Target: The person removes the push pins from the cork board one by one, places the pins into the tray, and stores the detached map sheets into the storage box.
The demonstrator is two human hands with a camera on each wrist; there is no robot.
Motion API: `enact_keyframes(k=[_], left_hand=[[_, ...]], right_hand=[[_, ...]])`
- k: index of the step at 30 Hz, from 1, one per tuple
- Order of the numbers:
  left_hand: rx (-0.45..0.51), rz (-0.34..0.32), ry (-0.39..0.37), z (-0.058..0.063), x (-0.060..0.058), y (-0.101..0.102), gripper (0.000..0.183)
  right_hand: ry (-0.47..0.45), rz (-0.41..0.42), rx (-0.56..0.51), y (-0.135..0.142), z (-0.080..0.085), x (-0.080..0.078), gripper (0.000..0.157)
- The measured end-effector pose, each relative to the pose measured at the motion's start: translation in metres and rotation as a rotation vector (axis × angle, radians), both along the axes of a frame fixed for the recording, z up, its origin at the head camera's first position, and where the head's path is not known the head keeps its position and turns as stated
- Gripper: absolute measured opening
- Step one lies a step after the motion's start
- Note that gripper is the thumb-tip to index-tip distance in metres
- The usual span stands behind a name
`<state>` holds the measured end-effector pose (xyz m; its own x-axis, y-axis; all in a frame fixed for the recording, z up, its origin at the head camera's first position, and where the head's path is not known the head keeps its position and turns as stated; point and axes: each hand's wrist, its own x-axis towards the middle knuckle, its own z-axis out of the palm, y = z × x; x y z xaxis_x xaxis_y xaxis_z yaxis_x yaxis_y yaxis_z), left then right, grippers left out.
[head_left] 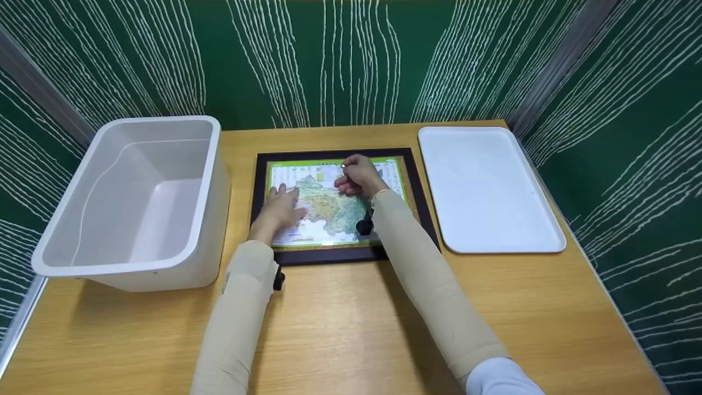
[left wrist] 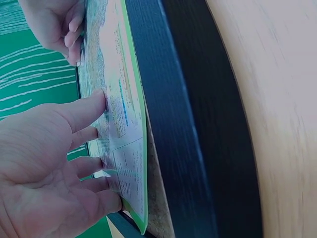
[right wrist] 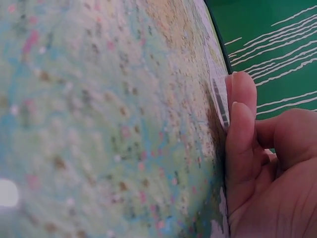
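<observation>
In the middle of the head frame lies a colourful printed map with a bright green border (head_left: 329,211); it rests on a brown cork board (head_left: 411,181) inside a rectangular black frame (head_left: 329,255); this frame lies on the yellowish wood-grain table (head_left: 334,329). On the left part of the map is the left hand (head_left: 281,208), palm turned down, with its fingers spread; in the left wrist view the fingertips touch the printed surface. Over the upper part of the map, right of the frame's centre, is the right hand (head_left: 361,174); its thumb and forefinger pinch a small whitish thing (head_left: 343,165), too small to tell what it is; the other fingers are half bent, close to the map. At the left of the frame stands a deep white plastic tub (head_left: 109,270); at the right lies a flat white rectangular tray (head_left: 488,192); across the top is a dark green wall with white wavy lines (head_left: 219,82).
</observation>
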<state>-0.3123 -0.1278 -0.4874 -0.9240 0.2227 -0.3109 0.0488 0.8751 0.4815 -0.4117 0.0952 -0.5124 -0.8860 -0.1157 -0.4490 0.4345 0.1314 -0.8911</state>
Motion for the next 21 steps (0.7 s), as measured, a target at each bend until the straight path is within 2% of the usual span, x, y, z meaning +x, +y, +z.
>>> enact_keyframes(k=[6,15,21], left_hand=[[0.029,0.015,0.0,-0.0004,0.0007,-0.0007,0.067],[0.016,0.006,0.005,-0.0053,-0.0002,-0.0003,0.066],[0.018,0.013,0.01,-0.0047,-0.0006,-0.0009,0.066]], right_hand=[[0.013,-0.015,0.019,-0.0013,-0.0024,-0.0006,0.021],[0.036,-0.011,0.05,-0.0019,-0.0074,0.0013,0.028],[0.053,-0.023,0.083,-0.0052,-0.007,0.0002,0.026]])
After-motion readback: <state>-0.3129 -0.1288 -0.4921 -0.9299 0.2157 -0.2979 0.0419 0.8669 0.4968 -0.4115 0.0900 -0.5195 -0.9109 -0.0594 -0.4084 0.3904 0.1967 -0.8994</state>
